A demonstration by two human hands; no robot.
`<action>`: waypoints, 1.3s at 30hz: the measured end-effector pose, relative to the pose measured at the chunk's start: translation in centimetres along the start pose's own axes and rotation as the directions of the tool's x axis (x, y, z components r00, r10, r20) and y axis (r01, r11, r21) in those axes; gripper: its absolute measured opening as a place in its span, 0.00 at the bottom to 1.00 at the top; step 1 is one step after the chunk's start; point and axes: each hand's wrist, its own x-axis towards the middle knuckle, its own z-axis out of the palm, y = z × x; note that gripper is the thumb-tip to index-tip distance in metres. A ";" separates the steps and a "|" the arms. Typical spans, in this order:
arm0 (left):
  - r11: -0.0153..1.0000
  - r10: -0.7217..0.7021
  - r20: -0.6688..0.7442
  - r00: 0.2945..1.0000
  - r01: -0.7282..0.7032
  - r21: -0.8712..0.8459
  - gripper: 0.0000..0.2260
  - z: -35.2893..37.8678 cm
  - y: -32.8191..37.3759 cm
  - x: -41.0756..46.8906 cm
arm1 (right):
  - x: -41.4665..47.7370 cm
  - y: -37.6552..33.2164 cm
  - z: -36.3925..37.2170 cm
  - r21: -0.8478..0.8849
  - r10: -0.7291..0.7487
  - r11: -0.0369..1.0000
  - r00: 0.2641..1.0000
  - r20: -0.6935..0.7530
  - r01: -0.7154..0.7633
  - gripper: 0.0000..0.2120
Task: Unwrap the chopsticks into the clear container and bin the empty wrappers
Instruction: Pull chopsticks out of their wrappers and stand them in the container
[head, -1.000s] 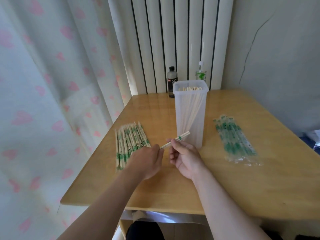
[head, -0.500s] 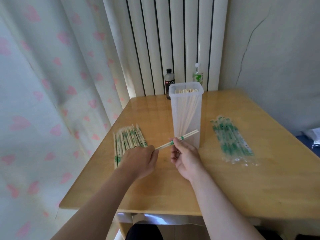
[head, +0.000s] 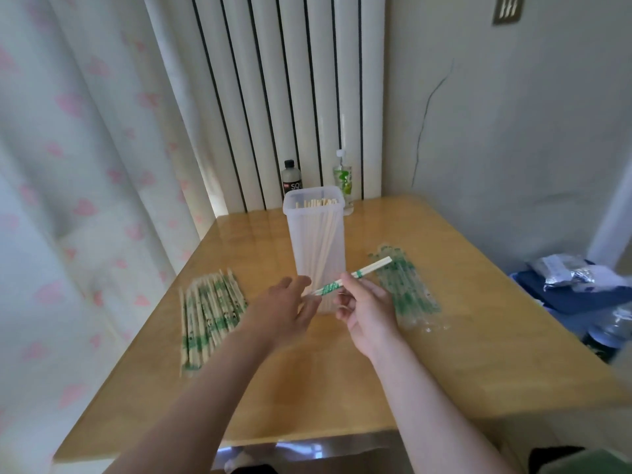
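Observation:
My right hand (head: 366,309) pinches a wrapped pair of chopsticks (head: 352,276) near its middle; the bare wooden end sticks out up and to the right. My left hand (head: 285,307) pinches the wrapper's lower left end. Both hands hover in front of the tall clear container (head: 316,248), which holds several bare chopsticks upright. A row of wrapped chopsticks (head: 208,311) lies on the wooden table (head: 342,388) to the left. A pile of empty clear wrappers with green print (head: 405,290) lies to the right of the container.
A dark bottle (head: 291,179) and a clear bottle with a green label (head: 343,179) stand behind the container, against the radiator. A curtain with pink hearts hangs at the left. Bags and clutter (head: 578,278) lie on the floor beyond the table's right edge.
The chopsticks have slid further out of the wrapper toward the upper right with my right hand, and both hands have risen a little. The camera has tilted upward.

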 end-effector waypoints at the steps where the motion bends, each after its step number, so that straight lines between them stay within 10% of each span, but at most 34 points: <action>1: 0.998 0.033 0.007 0.999 -0.032 -0.060 0.16 0.2 0.9 0.3 | -0.2 -0.4 -0.3 0.004 -0.005 1.000 1.000 0.000 0.005 0.04; 11: 0.989 0.108 -0.134 0.985 -0.093 0.114 0.12 -0.6 4.0 1.1 | 0.1 -7.0 -6.0 0.090 -0.121 0.986 0.971 -0.205 0.142 0.10; 21: 0.932 -0.215 -0.239 0.947 0.126 -0.341 0.10 -4.2 3.5 2.4 | 0.0 -11.1 -10.2 0.293 -0.095 0.937 0.944 -0.316 0.192 0.07; 39: 0.669 -0.463 -0.307 0.831 0.101 -0.736 0.09 -10.5 2.8 2.2 | 2.8 -19.7 8.5 -0.296 -0.536 0.795 0.842 0.064 0.529 0.12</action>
